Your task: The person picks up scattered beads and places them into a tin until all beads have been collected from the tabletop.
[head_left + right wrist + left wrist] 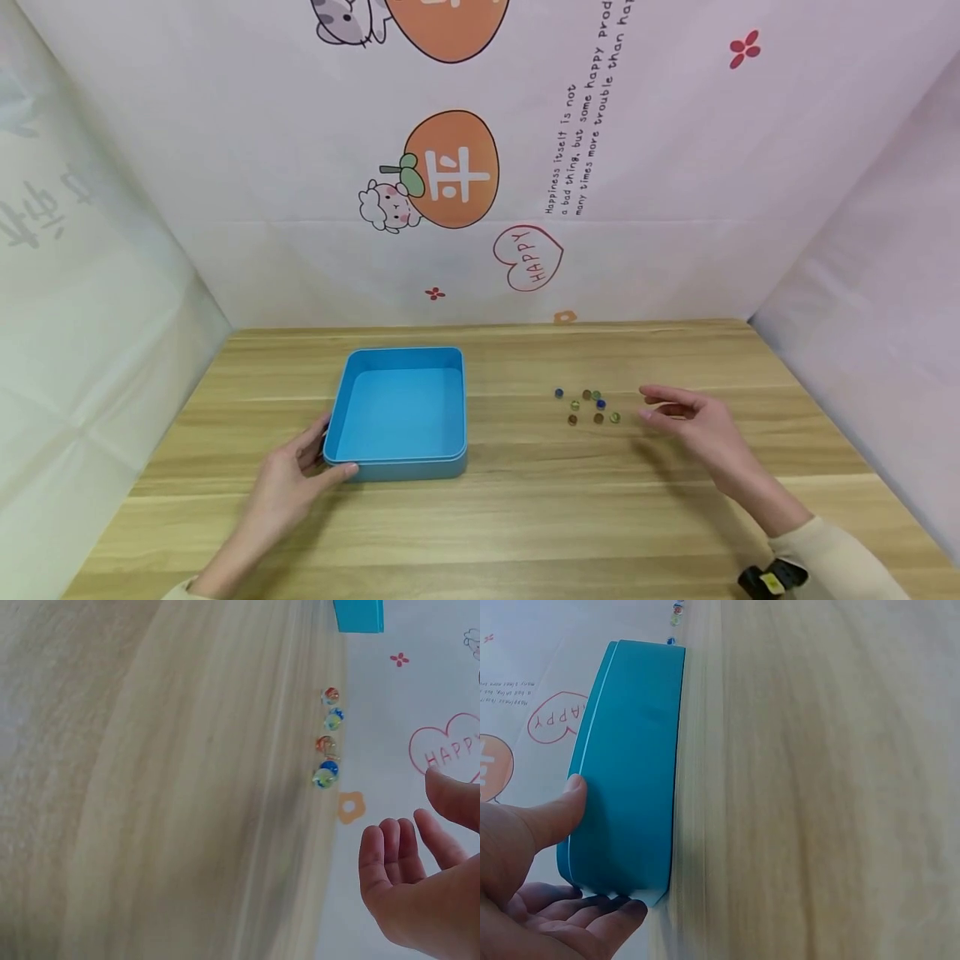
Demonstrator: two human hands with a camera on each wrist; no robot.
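A shallow blue square box [397, 417], open at the top with nothing inside, stands on the wooden table. My left hand [288, 479] holds its near left corner. The thumb [571, 796] lies on the front wall, while the other fingers [615, 922] bend round the left side. Several small glass marbles [598, 418] in blue, green and amber lie loose to the right of the box. Just right of those marbles, my right hand [701, 425] hovers over the table with relaxed, slightly bent fingers and holds nothing.
The wooden table [525, 525] meets a white printed cloth [645, 250] at the back. More white cloth hangs at the left and right sides. A black device with a yellow label [772, 581] sits at the right sleeve.
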